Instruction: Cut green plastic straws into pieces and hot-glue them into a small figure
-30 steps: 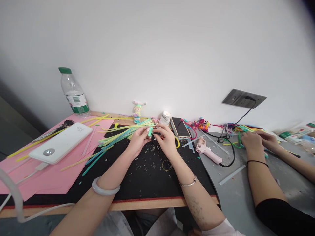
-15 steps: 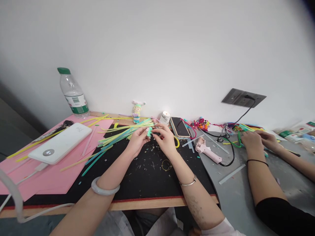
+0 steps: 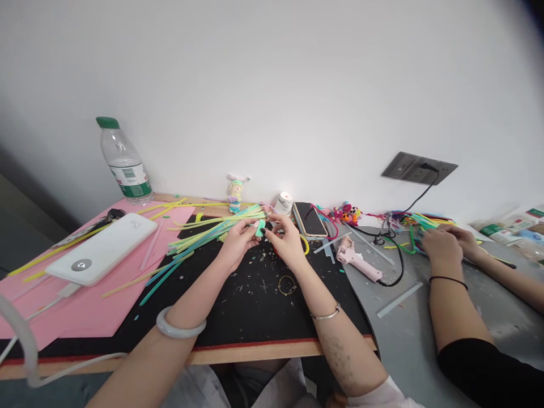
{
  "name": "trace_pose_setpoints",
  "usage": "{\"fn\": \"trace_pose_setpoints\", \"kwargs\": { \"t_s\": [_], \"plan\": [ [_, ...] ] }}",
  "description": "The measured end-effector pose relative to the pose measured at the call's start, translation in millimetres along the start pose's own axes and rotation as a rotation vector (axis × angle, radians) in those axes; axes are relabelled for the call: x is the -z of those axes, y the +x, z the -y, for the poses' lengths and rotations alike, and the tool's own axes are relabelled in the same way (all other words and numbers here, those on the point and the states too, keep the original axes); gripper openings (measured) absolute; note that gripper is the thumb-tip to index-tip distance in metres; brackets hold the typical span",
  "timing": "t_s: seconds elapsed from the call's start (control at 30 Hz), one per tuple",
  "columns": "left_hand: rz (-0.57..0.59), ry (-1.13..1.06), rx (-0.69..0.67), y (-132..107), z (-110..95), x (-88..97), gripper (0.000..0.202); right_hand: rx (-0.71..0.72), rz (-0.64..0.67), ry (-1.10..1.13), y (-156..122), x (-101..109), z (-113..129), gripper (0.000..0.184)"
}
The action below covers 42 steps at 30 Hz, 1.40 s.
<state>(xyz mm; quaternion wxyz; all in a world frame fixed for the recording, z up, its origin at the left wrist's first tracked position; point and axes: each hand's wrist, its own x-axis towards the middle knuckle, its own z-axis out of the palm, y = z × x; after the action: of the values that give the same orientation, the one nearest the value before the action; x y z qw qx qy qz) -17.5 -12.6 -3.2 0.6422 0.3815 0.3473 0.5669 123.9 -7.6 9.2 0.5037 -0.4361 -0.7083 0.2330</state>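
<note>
Between the fingertips of both hands is a small mint-green fuzzy piece (image 3: 259,228), perhaps bent pipe cleaner. My left hand (image 3: 238,245) pinches it from the left, thumb and forefinger together. From the right, my right hand (image 3: 287,239) presses its fingertips against the same piece. Just behind my hands lies a bundle of yellow, green and blue pipe cleaners (image 3: 204,237), fanned out to the left. A small doll figure (image 3: 235,194) of pastel colours stands near the wall. Fine fibre clippings lie scattered on the black mat (image 3: 250,317) below my hands.
To the left are a power bank (image 3: 104,249) on pink sheets (image 3: 110,311) and a bottle (image 3: 125,164). On the right lie a phone (image 3: 310,220), a pink glue gun (image 3: 359,263) with its cord, and glue sticks (image 3: 399,299). Another person's hands (image 3: 444,246) work at the far right.
The green piece has turned slightly between my fingers, and my fingertips have shifted a little. The other person's near hand has moved slightly right.
</note>
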Motion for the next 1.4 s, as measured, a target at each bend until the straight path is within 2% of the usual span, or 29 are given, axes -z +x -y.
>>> {"fn": "trace_pose_setpoints", "kwargs": {
  "t_s": [0.33, 0.63, 0.83, 1.0, 1.07, 1.13, 1.3, 1.4],
  "plan": [
    [0.041, 0.048, 0.011, -2, -2, -3.5, 0.037, -0.074, -0.046, 0.025, 3, 2, -3, 0.039],
    [0.082, 0.013, 0.011, -2, 0, -1.5, 0.036, -0.112, -0.032, 0.136, 5, 7, -4, 0.030],
    [-0.053, -0.147, 0.041, 4, -1, 1.0, 0.029, -0.132, -0.138, 0.066, 6, 14, -4, 0.024],
    [-0.166, -0.319, -0.001, 8, -4, 6.6, 0.025, -0.047, -0.171, -0.199, 7, 22, -5, 0.023],
    [-0.181, -0.353, -0.001, 9, -5, 8.1, 0.023, -0.026, -0.199, -0.342, 10, 31, -4, 0.024],
    [-0.182, -0.374, 0.013, 9, -6, 8.5, 0.021, -0.071, -0.209, -0.488, 13, 46, -3, 0.024],
    [-0.157, -0.400, 0.052, 7, -8, 6.3, 0.019, -0.438, -0.006, -0.804, 8, 105, -4, 0.037],
    [-0.136, -0.403, 0.071, 6, -9, 5.1, 0.018, -0.620, 0.027, -0.933, -5, 140, -9, 0.040]
  ]
}}
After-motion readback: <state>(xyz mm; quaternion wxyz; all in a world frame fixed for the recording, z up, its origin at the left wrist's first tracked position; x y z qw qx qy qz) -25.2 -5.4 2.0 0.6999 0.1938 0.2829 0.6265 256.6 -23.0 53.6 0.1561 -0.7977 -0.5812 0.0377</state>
